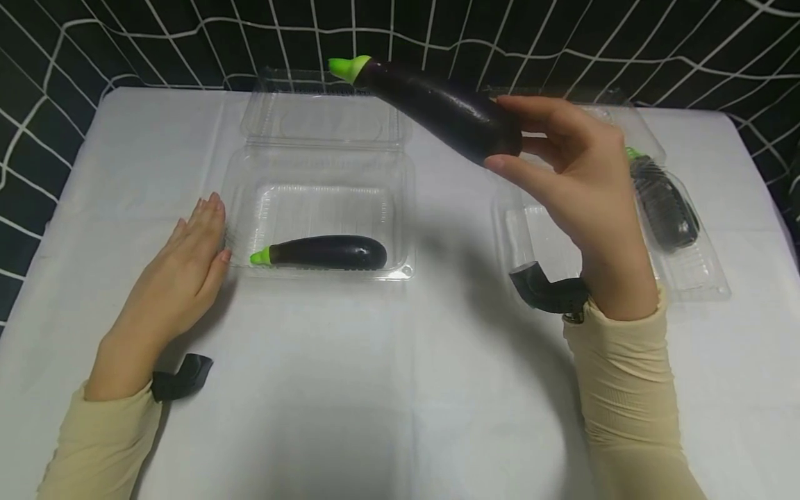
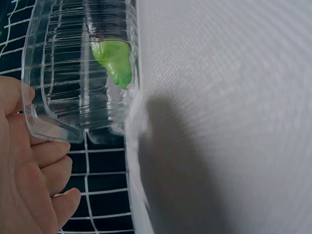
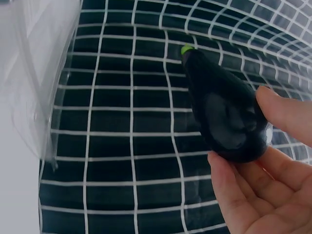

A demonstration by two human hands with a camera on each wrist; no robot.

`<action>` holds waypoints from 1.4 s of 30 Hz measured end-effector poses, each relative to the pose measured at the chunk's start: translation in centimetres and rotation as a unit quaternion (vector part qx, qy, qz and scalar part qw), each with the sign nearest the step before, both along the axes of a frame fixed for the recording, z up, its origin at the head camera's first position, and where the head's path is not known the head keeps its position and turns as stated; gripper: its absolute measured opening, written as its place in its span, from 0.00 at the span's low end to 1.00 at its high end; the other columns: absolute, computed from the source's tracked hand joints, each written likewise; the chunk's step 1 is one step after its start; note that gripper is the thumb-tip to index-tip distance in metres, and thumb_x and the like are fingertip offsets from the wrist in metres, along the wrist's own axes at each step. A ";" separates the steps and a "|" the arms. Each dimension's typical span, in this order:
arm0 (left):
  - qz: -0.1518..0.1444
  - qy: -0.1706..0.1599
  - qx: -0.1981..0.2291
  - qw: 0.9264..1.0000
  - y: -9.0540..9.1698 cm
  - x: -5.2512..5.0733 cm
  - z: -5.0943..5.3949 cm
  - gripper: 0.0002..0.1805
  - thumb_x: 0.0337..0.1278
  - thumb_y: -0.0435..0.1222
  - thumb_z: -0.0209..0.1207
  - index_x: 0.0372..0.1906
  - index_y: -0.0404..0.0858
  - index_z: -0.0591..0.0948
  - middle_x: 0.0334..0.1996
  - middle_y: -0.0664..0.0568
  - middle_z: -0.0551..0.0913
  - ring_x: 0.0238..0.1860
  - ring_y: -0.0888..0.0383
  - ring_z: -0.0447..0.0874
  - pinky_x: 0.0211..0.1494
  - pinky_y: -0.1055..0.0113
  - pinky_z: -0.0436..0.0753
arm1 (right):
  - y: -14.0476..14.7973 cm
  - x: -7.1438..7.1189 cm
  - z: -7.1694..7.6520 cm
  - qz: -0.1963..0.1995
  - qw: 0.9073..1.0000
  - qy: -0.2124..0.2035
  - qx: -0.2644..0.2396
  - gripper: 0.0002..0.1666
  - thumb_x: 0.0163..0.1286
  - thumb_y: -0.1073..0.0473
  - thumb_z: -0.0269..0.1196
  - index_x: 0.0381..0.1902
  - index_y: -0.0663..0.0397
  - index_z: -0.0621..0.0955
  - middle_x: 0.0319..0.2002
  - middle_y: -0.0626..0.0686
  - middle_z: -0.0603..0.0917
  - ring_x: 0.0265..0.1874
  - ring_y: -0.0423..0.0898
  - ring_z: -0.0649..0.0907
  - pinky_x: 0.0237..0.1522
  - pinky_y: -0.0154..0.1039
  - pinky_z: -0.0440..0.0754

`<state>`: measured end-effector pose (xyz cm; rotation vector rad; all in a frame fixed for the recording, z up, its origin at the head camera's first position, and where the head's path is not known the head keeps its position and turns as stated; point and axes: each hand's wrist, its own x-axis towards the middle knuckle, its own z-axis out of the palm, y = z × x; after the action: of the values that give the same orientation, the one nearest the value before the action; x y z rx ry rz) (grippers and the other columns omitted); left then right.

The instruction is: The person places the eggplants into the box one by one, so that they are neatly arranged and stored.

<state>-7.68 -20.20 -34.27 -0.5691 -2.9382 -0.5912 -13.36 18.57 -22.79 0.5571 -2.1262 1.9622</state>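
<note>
My right hand (image 1: pixel 578 163) pinches the thick end of a dark purple eggplant (image 1: pixel 446 104) and holds it above the table, its green stem pointing to the far left. The right wrist view shows this eggplant (image 3: pixel 224 107) between thumb and fingers. Beneath and to its left, a clear plastic clamshell box (image 1: pixel 400 208) lies with its lid folded back. A second eggplant (image 1: pixel 328 251) rests along the near side of that box, stem to the left. My left hand (image 1: pixel 181 267), fingers extended, is against the box's left edge; in the left wrist view its thumb touches the rim.
At the right, another open clear box (image 1: pixel 509 229) stands partly behind my right hand and wrist. A third eggplant (image 1: pixel 665 201) lies on its right side. White cloth covers the table (image 1: pixel 350 389); a dark backdrop with white grid lines (image 1: pixel 437 35) rises behind.
</note>
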 end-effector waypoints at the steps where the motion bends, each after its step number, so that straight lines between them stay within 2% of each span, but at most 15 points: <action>1: 0.000 0.000 0.000 1.000 0.0 0.0 0.0 0.31 0.69 0.35 0.44 0.70 0.24 0.51 0.71 0.35 0.52 0.72 0.43 0.48 0.73 0.51 0.48 | -0.3 0.0 0.0 0.005 1.000 0.001 0.003 0.27 0.46 0.82 0.67 0.48 0.69 0.81 0.44 0.57 0.83 0.45 0.49 0.80 0.49 0.33 0.78; 5: -0.002 0.001 0.004 1.000 0.0 0.0 0.0 0.31 0.69 0.35 0.44 0.70 0.24 0.52 0.71 0.34 0.52 0.72 0.43 0.48 0.72 0.50 0.48 | -1.3 0.0 0.0 0.014 0.999 0.031 0.035 0.26 0.47 0.82 0.66 0.48 0.71 0.80 0.44 0.58 0.84 0.45 0.50 0.81 0.50 0.36 0.79; 12: 0.000 -0.005 0.000 1.000 0.0 0.1 0.0 0.31 0.70 0.36 0.42 0.70 0.24 0.51 0.71 0.36 0.51 0.72 0.45 0.47 0.73 0.51 0.47 | -2.3 0.0 -0.1 0.028 0.997 0.042 0.055 0.26 0.48 0.82 0.66 0.49 0.72 0.80 0.45 0.59 0.83 0.46 0.50 0.81 0.50 0.37 0.79; 16: 0.001 -0.006 -0.003 1.000 -0.1 0.1 0.1 0.31 0.70 0.36 0.42 0.70 0.25 0.50 0.71 0.36 0.51 0.72 0.44 0.47 0.73 0.51 0.47 | -2.7 -0.3 -0.3 0.033 0.995 0.064 0.074 0.26 0.48 0.82 0.67 0.49 0.74 0.79 0.46 0.60 0.83 0.46 0.50 0.81 0.50 0.39 0.79; 24: 0.004 -0.006 -0.002 1.000 -0.1 0.0 0.0 0.31 0.71 0.36 0.41 0.71 0.25 0.50 0.71 0.37 0.51 0.72 0.45 0.46 0.73 0.51 0.47 | -4.3 -0.5 -0.2 0.048 0.993 0.044 0.097 0.26 0.50 0.79 0.67 0.50 0.73 0.79 0.47 0.60 0.83 0.45 0.48 0.81 0.50 0.39 0.79; 30: 0.007 -0.008 -0.001 1.000 0.0 -0.1 0.0 0.31 0.71 0.37 0.41 0.71 0.26 0.50 0.72 0.37 0.51 0.72 0.46 0.46 0.73 0.51 0.47 | -5.2 -0.9 -0.7 0.070 0.991 0.047 0.109 0.27 0.51 0.78 0.68 0.52 0.74 0.77 0.48 0.60 0.82 0.43 0.47 0.81 0.50 0.39 0.79; 42: 0.005 -0.007 0.000 1.000 -0.1 0.0 0.0 0.31 0.70 0.36 0.42 0.71 0.26 0.51 0.71 0.37 0.51 0.72 0.45 0.47 0.73 0.51 0.47 | -6.5 -1.3 -1.3 0.083 0.985 -0.001 0.152 0.26 0.54 0.73 0.68 0.53 0.70 0.77 0.50 0.59 0.81 0.42 0.46 0.82 0.52 0.37 0.78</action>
<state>-7.69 -20.25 -34.27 -0.5519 -2.9535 -0.5958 -14.63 12.02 -24.11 0.8081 -2.4714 1.7223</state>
